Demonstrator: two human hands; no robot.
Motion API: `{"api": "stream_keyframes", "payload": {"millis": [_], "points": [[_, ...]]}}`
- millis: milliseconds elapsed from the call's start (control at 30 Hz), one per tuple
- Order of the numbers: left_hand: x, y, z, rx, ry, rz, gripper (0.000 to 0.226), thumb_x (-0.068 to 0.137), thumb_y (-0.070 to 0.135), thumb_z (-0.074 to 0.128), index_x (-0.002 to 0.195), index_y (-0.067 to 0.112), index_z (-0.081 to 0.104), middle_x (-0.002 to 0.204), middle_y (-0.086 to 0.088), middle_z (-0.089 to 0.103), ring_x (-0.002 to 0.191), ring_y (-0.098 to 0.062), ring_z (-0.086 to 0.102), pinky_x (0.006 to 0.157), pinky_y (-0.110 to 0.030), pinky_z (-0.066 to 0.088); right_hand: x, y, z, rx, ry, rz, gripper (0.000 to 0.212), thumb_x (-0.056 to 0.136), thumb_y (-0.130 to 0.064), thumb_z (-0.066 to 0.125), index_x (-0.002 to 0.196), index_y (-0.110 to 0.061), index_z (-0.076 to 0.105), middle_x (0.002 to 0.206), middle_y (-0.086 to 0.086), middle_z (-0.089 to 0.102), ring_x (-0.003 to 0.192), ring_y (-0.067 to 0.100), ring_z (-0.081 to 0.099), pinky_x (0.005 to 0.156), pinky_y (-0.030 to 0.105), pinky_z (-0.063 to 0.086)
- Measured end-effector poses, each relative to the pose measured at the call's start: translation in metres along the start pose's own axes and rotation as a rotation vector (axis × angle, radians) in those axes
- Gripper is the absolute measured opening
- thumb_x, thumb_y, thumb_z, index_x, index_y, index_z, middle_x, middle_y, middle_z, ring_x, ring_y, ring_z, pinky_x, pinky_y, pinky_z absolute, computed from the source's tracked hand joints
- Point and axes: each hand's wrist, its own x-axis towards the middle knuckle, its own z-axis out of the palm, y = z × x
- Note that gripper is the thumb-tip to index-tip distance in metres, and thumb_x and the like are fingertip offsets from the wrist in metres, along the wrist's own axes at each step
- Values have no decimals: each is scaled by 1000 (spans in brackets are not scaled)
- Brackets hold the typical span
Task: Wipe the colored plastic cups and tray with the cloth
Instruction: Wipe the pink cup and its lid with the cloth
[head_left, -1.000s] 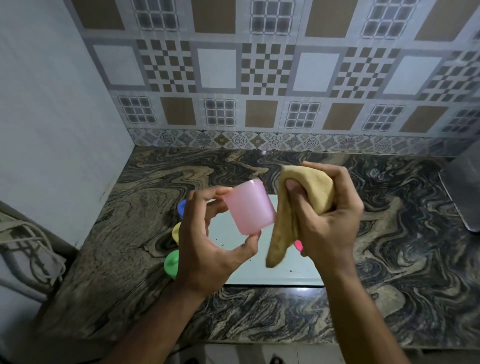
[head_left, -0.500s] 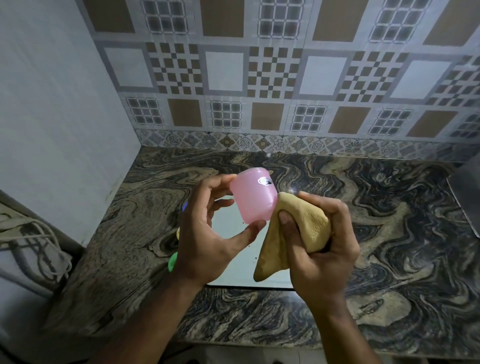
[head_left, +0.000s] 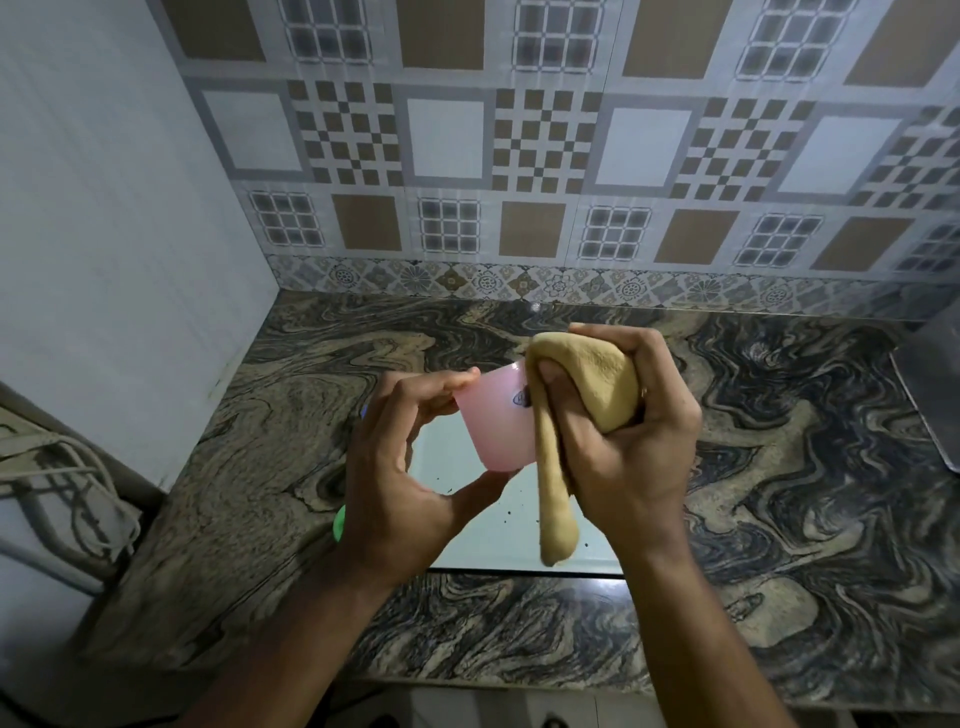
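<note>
1. At frame centre, left hand (head_left: 400, 467) pinching a small translucent pink plastic cup (head_left: 496, 421), fingers on one end and thumb under the other, cup lying on its side in the air above the tray.
2. Right hand (head_left: 623, 436) curled tight round a bunched tan cloth (head_left: 597, 379), wad pressed against the cup's right side, a loose tail hanging toward lower centre.
3. Below both hands, a pale rectangular plastic tray (head_left: 447, 457) flat on the swirled marble counter (head_left: 779, 519), dark specks showing on it.
4. At the tray's left edge, a green plastic cup (head_left: 339, 524) mostly hidden behind the left wrist.
5. Judged midway at best: pink cup under wiping, tray apparently unwiped, other cups' state impossible to tell.
</note>
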Motion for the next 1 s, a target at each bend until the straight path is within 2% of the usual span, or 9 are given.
{"api": "stream_keyframes", "payload": {"millis": [133,233,367,467,533,633,733,900,1000], "points": [[-6,2,3,-158,26,-107,72,66,17,94,123,25,50,120,-18,64,114,-28,68,93,-37,54,6,5,-1,-49,14,59,23,88,-5,87,105,-10,72,99,-4,75,91,11,73,81,34,59],[-2,3,4,-286,89,-188,73,67,15,91,126,26,49,126,-16,61,115,-27,66,92,-46,56,-6,1,-5,66,76,75,22,92,-2,81,108,-8,67,101,-6,70,90,0,66,80,20,54],[2,6,6,-386,95,-204,82,72,2,89,138,18,44,144,-19,54,130,-32,63,103,-54,56,-35,-8,-1,118,115,16,27,90,-11,77,113,-14,64,107,-3,70,93,5,68,82,22,55],[2,8,8,-381,62,-220,82,71,-4,90,137,14,45,143,-14,58,131,-34,63,104,-59,54,-46,-10,6,116,139,-10,30,92,-17,80,115,-20,62,109,-10,71,95,4,70,83,22,56],[4,7,8,-272,58,-213,82,70,4,93,138,12,48,141,-10,62,130,-34,63,105,-59,54,-46,-11,7,116,156,-13,31,92,-17,81,116,-19,62,109,-8,71,94,1,70,83,19,56],[8,7,4,-63,37,-174,83,67,22,97,136,12,52,136,-5,64,125,-29,64,101,-47,57,-44,-10,4,105,145,-18,30,89,-14,77,115,-16,61,110,-7,70,96,0,70,83,16,55],[12,8,-1,-16,-16,-162,83,69,28,97,140,13,54,135,-3,65,124,-29,65,101,-47,56,-41,-5,0,72,127,-19,29,90,-17,78,115,-19,63,109,9,71,100,16,72,86,29,57],[19,17,-5,254,8,-100,77,67,51,92,133,19,68,115,1,60,105,-13,65,85,-33,57,-34,1,-8,-16,75,-62,29,90,-24,81,114,-24,66,110,6,73,99,31,72,81,55,58],[19,25,-3,327,5,-98,83,63,68,87,131,22,71,107,3,56,94,-10,61,77,-27,55,-31,-6,-9,-85,4,-130,27,89,-22,83,111,-21,68,108,5,73,98,26,73,79,46,59]]}}
